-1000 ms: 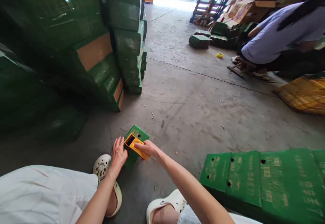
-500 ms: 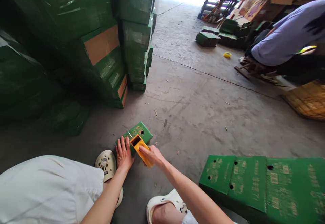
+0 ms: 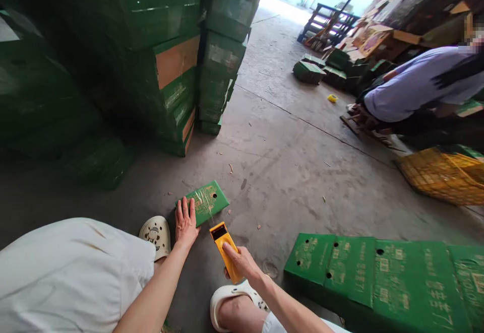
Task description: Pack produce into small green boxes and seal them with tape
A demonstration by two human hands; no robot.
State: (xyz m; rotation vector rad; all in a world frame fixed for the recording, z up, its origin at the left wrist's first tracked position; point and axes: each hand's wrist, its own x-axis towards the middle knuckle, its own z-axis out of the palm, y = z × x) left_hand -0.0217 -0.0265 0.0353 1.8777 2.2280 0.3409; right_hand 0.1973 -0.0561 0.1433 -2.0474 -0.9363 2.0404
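My left hand (image 3: 186, 223) lies on the left end of a green printed carton (image 3: 207, 198), its fingers stretched out over the top. The carton rests on the concrete floor and has a dark round hole near its right end. Clear tape crosses its top, and a thin strip seems to run from its near edge toward a yellow tape dispenser (image 3: 229, 258). My right hand (image 3: 242, 262) is closed around that dispenser, which is held just below and right of the carton, apart from it. The dispenser's front has a dark slot facing the carton.
A row of green cartons (image 3: 351, 267) stands at the lower right. Tall stacks of green boxes (image 3: 225, 56) rise at the left. Another person (image 3: 412, 83) sits at the right, near a yellow crate (image 3: 442, 174) and a tape roll (image 3: 332, 98). My white clogs (image 3: 156, 235) flank the carton.
My right hand has drawn the tape dispenser off the carton, toward me and to the right. My left hand stays on the carton. The head view has shifted a little.
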